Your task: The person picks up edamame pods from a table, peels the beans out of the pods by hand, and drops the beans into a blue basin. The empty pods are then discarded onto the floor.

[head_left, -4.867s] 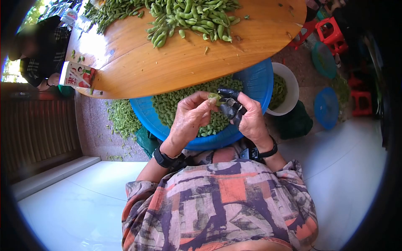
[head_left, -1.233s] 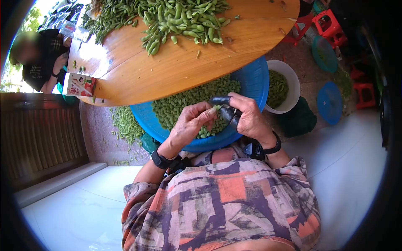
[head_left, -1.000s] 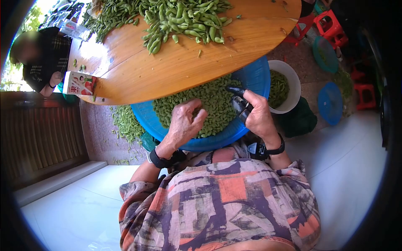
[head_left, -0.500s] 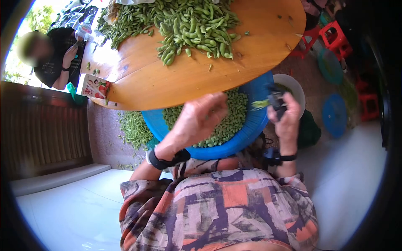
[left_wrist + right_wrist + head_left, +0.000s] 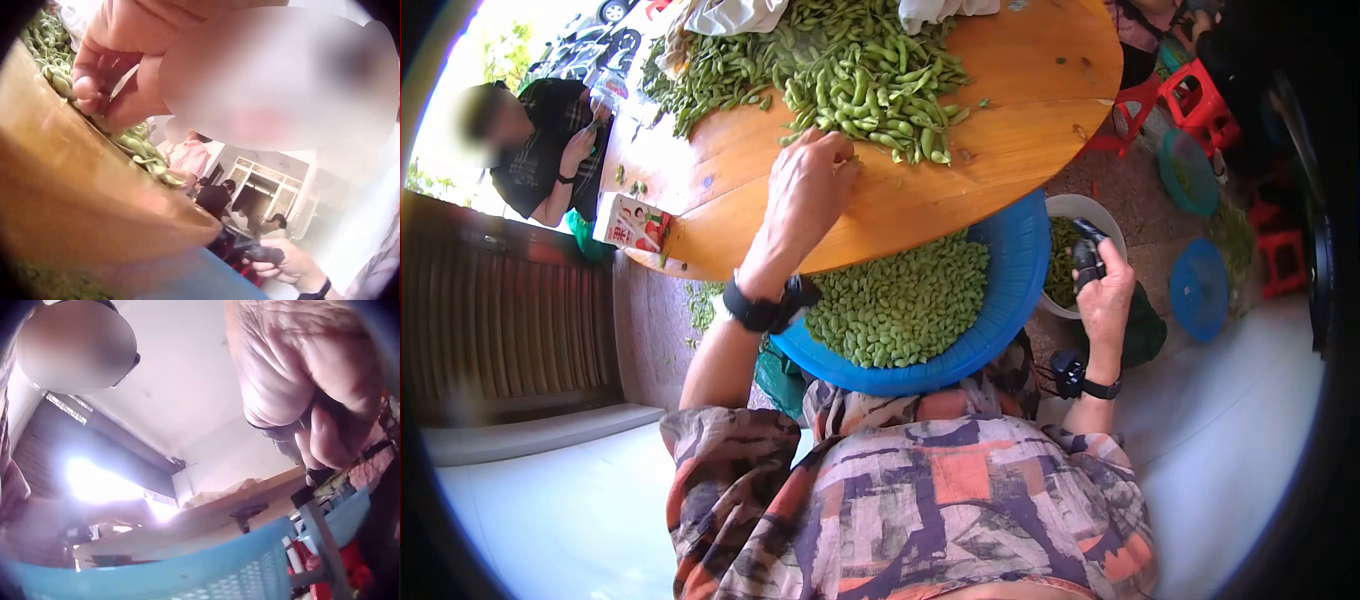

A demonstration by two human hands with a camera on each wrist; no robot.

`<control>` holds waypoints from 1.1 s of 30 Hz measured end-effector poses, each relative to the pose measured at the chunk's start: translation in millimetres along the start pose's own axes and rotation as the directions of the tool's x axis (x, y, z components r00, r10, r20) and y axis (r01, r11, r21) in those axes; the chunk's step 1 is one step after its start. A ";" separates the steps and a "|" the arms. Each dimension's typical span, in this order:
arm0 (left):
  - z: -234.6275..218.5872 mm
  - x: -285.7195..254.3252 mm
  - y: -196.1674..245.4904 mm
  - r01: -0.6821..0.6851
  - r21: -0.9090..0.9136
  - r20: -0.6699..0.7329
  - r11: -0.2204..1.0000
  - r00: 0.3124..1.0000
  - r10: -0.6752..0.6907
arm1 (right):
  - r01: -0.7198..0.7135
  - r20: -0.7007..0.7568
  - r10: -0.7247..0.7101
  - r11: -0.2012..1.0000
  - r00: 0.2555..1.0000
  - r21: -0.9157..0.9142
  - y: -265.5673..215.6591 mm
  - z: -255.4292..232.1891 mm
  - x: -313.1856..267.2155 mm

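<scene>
One wooden table (image 5: 990, 165) is heaped with green soybean pods (image 5: 870, 90); by its near edge, a blue basin (image 5: 1022, 250) is partly covered, and a white bucket (image 5: 1108, 215) is seen rightward. Over the table, the left hand (image 5: 808, 190) is curled beside the pods; whether any is pinched cannot be told. Right of it, the right hand (image 5: 1106, 295) is held loosely bent.

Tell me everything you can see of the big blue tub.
The tub is wide, round and bright blue, and looks like plastic, with a ridged, sloping inner wall and a smooth rim. It holds a broad layer of shelled green beans. It sits roughly level, its far side hidden beneath the edge of the wooden table, its near rim close against the person's patterned clothing. Neither hand touches it. What supports it underneath is hidden.
</scene>
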State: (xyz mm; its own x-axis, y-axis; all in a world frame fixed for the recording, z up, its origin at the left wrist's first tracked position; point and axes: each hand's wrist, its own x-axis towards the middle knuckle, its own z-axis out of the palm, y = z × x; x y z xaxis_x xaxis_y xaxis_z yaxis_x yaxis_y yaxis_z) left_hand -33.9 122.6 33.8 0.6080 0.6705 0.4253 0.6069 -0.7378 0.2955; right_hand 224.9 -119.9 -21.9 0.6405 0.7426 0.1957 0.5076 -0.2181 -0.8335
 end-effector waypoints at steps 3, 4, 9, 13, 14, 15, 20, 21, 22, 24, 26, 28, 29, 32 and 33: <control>-19.5 -21.1 38.4 0.208 -0.383 0.069 0.900 0.978 -0.196 | -0.092 0.209 0.033 0.955 0.977 0.282 -35.6 20.6 -5.7; -25.2 -29.7 51.1 0.322 -0.590 0.217 0.741 0.947 -0.238 | -0.008 0.298 -0.100 0.940 0.949 0.341 -35.8 26.7 -8.0; -11.4 -75.5 81.8 0.530 -0.841 0.520 0.110 0.847 -0.105 | -0.222 0.586 -0.104 0.861 0.804 0.457 -88.3 46.8 -22.6; 5.2 -96.3 85.2 0.498 -0.866 0.482 0.045 0.855 -0.191 | -0.268 0.599 -0.111 0.820 0.793 0.506 -89.1 50.8 -31.4; 8.1 -99.9 85.0 0.488 -0.869 0.462 0.080 0.859 -0.222 | -0.272 0.604 -0.107 0.822 0.789 0.501 -88.6 50.5 -32.7; 12.2 -104.2 85.0 0.489 -0.869 0.463 0.075 0.857 -0.226 | -0.306 0.618 -0.097 0.803 0.780 0.512 -88.1 50.2 -34.1; 24.2 -113.7 88.7 0.452 -0.890 0.425 0.054 0.868 -0.257 | -0.277 0.625 -0.160 0.793 0.764 0.542 -72.7 55.9 -36.3; 25.1 -114.4 88.7 0.445 -0.894 0.419 0.043 0.867 -0.270 | -0.279 0.627 -0.159 0.793 0.763 0.541 -72.0 56.5 -35.8; 23.2 -113.6 89.0 0.447 -0.894 0.420 0.043 0.866 -0.271 | -0.327 0.649 -0.153 0.764 0.745 0.556 -71.5 57.0 -35.0; 17.2 -111.6 89.3 0.522 -0.845 0.535 -0.118 0.813 -0.230 | -0.378 0.673 -0.147 0.732 0.725 0.566 -68.9 57.7 -33.3; 19.6 -113.7 83.2 0.550 -0.780 0.607 -0.300 0.781 -0.148 | -0.724 0.809 -0.118 0.386 0.575 0.571 -63.9 57.3 -30.3; 23.0 -114.5 80.7 0.558 -0.630 0.669 -0.540 0.743 -0.012 | -0.763 0.831 -0.120 0.343 0.543 0.548 -61.1 57.8 -28.8; 24.8 -115.9 80.2 0.559 -0.628 0.670 -0.541 0.742 -0.011 | -0.800 0.853 -0.126 0.299 0.507 0.520 -59.9 58.3 -29.4; 29.5 -120.9 77.2 0.588 -0.596 0.712 -0.547 0.701 -0.022 | 0.061 0.528 -0.333 0.883 0.781 0.466 -62.4 66.8 -35.9; 30.2 -122.2 76.2 0.628 -0.689 0.703 -0.361 0.700 -0.125 | 0.059 0.529 -0.333 0.882 0.781 0.468 -61.0 67.0 -37.2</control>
State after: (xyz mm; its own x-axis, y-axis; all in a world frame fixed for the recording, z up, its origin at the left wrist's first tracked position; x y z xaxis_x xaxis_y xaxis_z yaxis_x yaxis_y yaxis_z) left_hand -46.4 -13.1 -21.5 0.7099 0.6163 -0.3408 -0.1898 0.6334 0.7502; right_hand 131.4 -91.8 -12.9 0.0259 0.9873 0.1570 0.2163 0.1478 -0.9651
